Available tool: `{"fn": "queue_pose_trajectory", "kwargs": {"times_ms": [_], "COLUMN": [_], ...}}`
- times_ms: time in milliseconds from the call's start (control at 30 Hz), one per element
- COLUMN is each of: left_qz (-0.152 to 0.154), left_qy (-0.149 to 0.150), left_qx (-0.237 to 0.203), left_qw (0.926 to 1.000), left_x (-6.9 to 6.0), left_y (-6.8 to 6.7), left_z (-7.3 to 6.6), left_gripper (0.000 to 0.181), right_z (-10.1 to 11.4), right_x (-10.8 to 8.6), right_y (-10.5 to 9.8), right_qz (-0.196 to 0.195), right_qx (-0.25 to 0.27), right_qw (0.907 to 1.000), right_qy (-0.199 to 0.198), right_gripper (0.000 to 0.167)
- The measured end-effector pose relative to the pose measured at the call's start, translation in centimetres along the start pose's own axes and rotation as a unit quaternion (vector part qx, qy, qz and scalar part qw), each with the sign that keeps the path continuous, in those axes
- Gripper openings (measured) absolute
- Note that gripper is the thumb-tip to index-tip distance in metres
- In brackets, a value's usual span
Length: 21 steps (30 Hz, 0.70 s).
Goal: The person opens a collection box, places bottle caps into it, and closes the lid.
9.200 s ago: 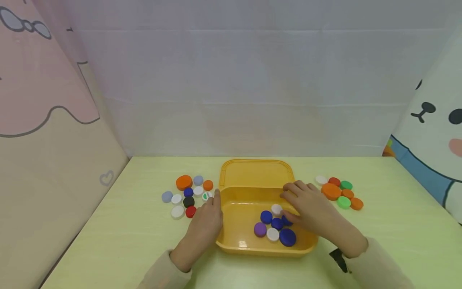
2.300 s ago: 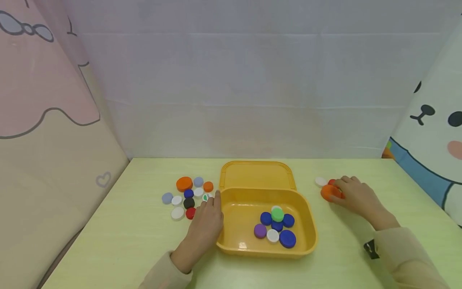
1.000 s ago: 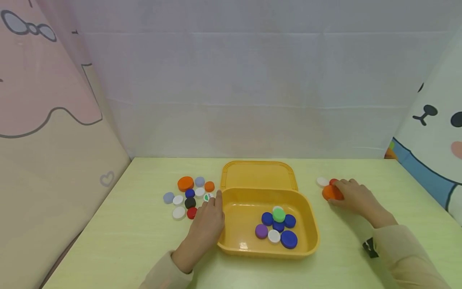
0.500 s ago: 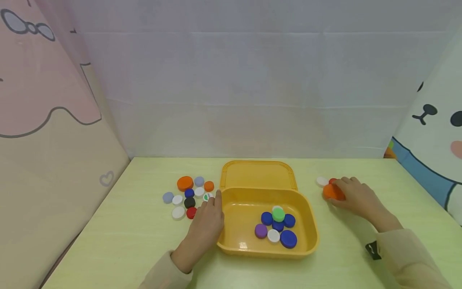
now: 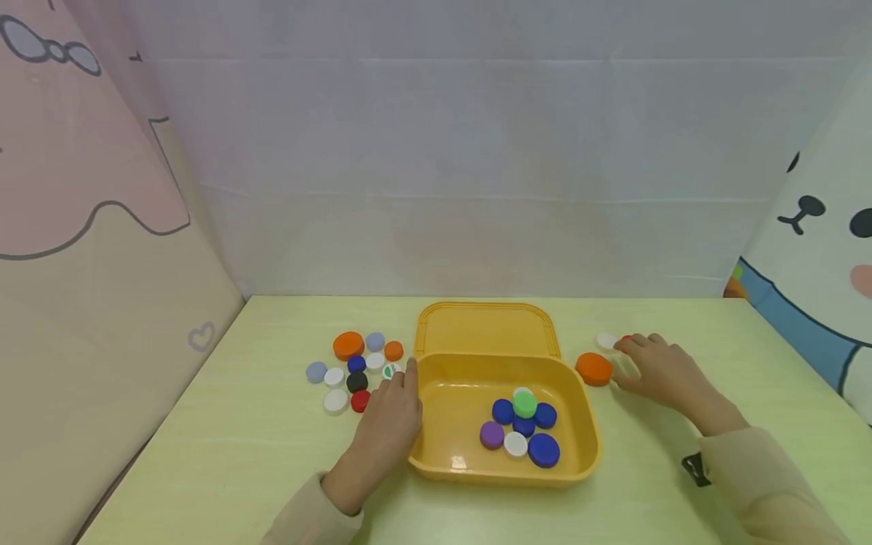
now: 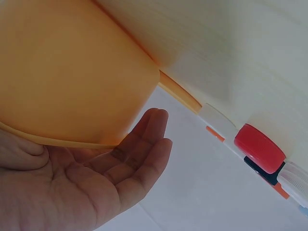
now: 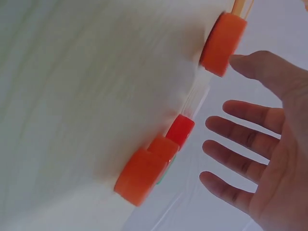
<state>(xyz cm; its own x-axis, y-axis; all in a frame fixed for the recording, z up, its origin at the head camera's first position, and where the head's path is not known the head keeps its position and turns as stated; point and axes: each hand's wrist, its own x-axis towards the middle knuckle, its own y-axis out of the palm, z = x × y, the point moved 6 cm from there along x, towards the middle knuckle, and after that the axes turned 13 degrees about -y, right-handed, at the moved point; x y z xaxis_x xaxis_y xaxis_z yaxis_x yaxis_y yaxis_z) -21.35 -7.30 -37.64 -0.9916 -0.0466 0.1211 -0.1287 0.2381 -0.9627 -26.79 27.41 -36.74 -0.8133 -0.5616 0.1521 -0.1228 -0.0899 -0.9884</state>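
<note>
A yellow open box (image 5: 443,469) holds several caps: blue ones (image 5: 543,450), a purple one (image 5: 492,435), white ones (image 5: 515,445) and a green one (image 5: 524,403) resting on others. The left hand (image 5: 384,435) grips the box's left wall at the rim, the wall lying between thumb and fingers in the left wrist view. Beside the box's right rim lies a large orange cap (image 5: 594,369). The right hand (image 5: 671,382) hovers by it with fingers spread, holding nothing. In the right wrist view, a red cap (image 7: 180,131) and smaller orange caps (image 7: 139,178) lie below the fingers.
A yellow lid (image 5: 487,331) lies behind the box. Left of the box, several loose caps are grouped, among them a large orange one (image 5: 349,346) and a black one (image 5: 357,381). A white cap (image 5: 606,341) lies at the right. Printed cloth hangs around the table.
The large orange cap has moved left towards the box, and the right hand has let go of it. Earlier, a green cap came into the box. The left hand has stayed in place.
</note>
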Motion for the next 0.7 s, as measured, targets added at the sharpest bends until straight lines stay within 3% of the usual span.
{"fn": "queue_pose_trajectory", "kwargs": {"times_ms": [267, 700], "left_qz": [-0.016, -0.028], "left_qy": [0.012, 0.021], "left_qx": [-0.001, 0.005], "left_qw": [0.9998, 0.9994], "left_x": [0.0, 0.0], "left_y": [0.0, 0.0], "left_z": [0.0, 0.0], "left_gripper": [0.046, 0.045], "right_z": [1.3, 1.5], "right_x": [1.5, 2.4], "right_y": [0.8, 1.8], "right_qz": [0.018, 0.042], "right_qx": [0.028, 0.045], "right_qw": [0.9989, 0.9978], "right_qy": [-0.033, -0.025], "right_gripper": [0.046, 0.042]}}
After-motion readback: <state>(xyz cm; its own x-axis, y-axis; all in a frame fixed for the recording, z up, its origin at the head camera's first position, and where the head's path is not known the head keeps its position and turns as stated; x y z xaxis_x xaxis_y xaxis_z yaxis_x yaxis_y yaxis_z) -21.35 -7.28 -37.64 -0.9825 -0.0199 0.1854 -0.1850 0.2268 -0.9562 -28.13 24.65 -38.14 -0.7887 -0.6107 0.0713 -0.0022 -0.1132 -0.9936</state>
